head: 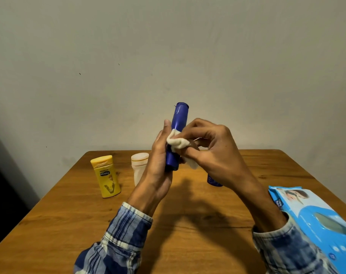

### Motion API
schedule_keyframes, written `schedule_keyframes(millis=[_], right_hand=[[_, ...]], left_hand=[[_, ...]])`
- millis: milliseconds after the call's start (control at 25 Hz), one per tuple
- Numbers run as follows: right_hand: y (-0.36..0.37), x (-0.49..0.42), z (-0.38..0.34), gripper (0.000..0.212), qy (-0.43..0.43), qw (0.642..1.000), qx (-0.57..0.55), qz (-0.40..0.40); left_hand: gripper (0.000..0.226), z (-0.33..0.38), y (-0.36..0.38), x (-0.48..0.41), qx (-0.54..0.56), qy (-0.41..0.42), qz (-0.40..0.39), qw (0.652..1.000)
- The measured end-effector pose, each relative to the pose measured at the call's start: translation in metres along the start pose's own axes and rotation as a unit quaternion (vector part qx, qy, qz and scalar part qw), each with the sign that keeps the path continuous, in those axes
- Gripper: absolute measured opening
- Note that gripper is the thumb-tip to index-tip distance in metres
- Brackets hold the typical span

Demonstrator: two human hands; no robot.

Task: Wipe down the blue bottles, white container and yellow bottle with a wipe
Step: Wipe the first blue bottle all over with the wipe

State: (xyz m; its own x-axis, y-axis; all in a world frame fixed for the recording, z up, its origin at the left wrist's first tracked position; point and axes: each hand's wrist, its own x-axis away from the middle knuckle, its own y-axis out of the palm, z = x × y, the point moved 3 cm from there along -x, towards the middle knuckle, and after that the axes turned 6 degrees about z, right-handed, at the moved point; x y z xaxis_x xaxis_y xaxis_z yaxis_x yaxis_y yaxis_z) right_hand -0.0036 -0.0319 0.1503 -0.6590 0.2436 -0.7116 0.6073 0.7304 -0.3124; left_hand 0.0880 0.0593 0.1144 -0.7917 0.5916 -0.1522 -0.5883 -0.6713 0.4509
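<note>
Both hands are raised together over the middle of the table. The left hand is wrapped around the lower part of a blue bottle, thumb up along its side. It holds the bottle upright and clear of the wood, so every side can be reached. The right hand pinches a bunched white wipe between thumb and curled fingers and presses it against the bottle's middle, just above the left hand's grip. That looks to me like the rubbing step itself, with one hand acting as the clamp and the other as the cloth. The bottle's top half stands bare above both hands. The remaining items wait on the table. A yellow bottle stands at the far left, and a white container just beside it is partly hidden behind the left hand. A second blue bottle shows only as a sliver under the right wrist. They sit well apart from the working hands, which keeps them out of the way yet within reach. A pack of wipes lies at the near right edge, handy to the right hand for a fresh sheet. I judge the task is at an early or middle stage, though I cannot tell which items are already clean.
</note>
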Motion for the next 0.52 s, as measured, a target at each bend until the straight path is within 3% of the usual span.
schedule_keyframes(millis=[120,280,360,520], right_hand=[[-0.009,-0.002,0.002,0.018,0.011,0.999,0.007,-0.053],[-0.028,-0.005,0.006,0.018,0.011,0.989,-0.015,0.147],[-0.032,-0.005,0.004,0.019,-0.018,0.981,0.015,0.190],[-0.035,-0.006,0.002,0.023,-0.063,0.983,0.152,0.081]], left_hand=[[0.048,0.003,0.001,0.002,-0.066,0.027,-0.032,0.997],[0.040,0.004,0.003,0.001,-0.174,0.075,-0.070,0.979],[0.039,0.002,0.006,0.003,-0.223,0.090,-0.082,0.967],[0.059,0.003,0.002,0.001,-0.255,0.111,-0.088,0.957]])
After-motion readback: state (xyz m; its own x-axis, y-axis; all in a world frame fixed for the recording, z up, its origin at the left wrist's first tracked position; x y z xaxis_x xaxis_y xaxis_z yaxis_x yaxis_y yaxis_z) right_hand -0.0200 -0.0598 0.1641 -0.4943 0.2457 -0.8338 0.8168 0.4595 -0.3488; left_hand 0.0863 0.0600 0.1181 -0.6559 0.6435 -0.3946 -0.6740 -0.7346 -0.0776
